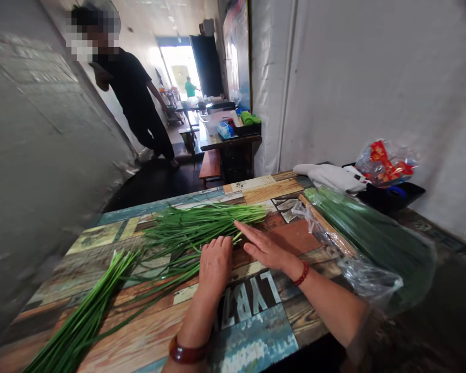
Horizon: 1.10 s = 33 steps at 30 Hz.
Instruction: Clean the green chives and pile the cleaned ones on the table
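Observation:
Long green garlic chives (202, 220) lie in a loose spread across the middle of the patterned table, their pale cut ends pointing right. My left hand (216, 261) is closed over a few stalks at the near side of this spread; its fingertips are partly hidden, and short stalk ends stick out on its right. Beside it, my right hand (266, 247) is held flat with fingers stretched out, fingertips close to those stalk ends; whether they touch, I cannot tell. A separate chive bundle (97, 305) lies at the near left, its cut ends pointing away from me.
On the right, more greens (368, 238) lie in clear plastic beside a wooden stick (328, 228). Behind them are a white cloth (330, 176) and a red-and-clear plastic package (388, 163). A person in black (134, 98) stands in the passage, near another table (229, 140).

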Each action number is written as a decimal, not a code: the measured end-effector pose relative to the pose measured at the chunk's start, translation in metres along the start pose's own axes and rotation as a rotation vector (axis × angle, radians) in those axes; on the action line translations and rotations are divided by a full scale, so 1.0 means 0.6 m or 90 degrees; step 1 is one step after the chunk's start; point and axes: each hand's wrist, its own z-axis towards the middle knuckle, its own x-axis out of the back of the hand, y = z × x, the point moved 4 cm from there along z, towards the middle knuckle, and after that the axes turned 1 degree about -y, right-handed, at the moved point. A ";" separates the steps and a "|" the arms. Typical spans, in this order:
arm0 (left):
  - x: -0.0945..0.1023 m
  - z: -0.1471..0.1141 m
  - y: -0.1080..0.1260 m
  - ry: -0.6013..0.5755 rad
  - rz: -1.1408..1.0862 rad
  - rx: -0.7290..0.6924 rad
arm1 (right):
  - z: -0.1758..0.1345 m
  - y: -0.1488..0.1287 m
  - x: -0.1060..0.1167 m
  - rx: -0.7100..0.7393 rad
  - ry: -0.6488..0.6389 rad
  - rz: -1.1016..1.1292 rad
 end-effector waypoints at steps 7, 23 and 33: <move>-0.014 0.000 0.004 -0.032 -0.048 -0.026 | 0.004 0.018 0.013 -0.013 0.019 0.021; -0.007 -0.002 0.014 -0.036 -0.103 0.013 | -0.011 0.109 0.078 -0.201 0.246 -0.368; -0.004 -0.005 -0.007 0.141 -0.263 0.046 | -0.002 0.053 0.069 -0.138 0.313 0.045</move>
